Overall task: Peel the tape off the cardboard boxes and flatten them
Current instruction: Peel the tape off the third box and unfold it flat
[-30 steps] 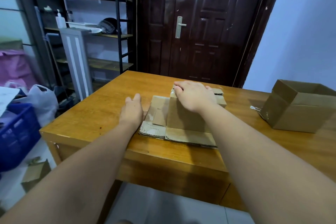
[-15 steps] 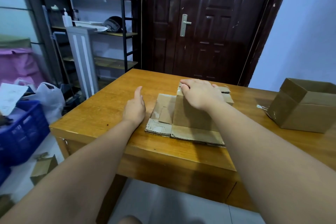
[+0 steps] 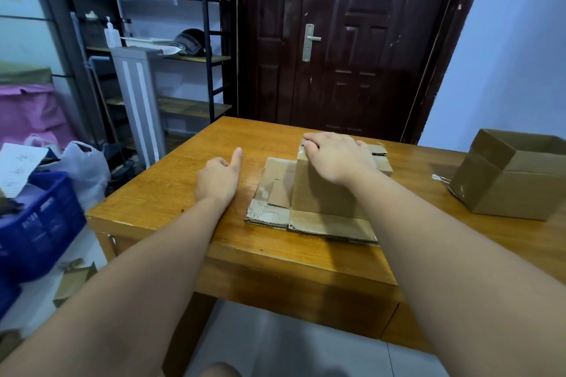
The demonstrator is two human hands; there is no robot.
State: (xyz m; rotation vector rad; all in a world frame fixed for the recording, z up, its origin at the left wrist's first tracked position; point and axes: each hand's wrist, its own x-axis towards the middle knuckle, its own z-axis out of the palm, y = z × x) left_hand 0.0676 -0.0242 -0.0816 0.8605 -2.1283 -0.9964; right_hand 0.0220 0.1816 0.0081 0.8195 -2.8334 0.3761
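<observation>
A flattened cardboard box (image 3: 321,220) lies on the wooden table (image 3: 171,190), with torn flaps spread to its left and front. My right hand (image 3: 337,156) rests palm down on its far part, fingers hooked over the far-left corner and thumb against the left edge. My left hand (image 3: 219,180) sits on the table just left of the cardboard, apart from it, fingers curled in with the thumb sticking out and nothing in it. A second cardboard box (image 3: 514,174) stands open and upright at the right side of the table.
A scrap of tape (image 3: 439,177) lies beside the open box. Left of the table are a blue crate (image 3: 36,223), a white plastic bag (image 3: 82,165) and cardboard scraps (image 3: 73,281) on the floor. A metal shelf (image 3: 183,55) and a dark door (image 3: 337,40) stand behind.
My left hand has curled its fingers in and drawn a little away from the cardboard. My right hand has stayed on the flattened box.
</observation>
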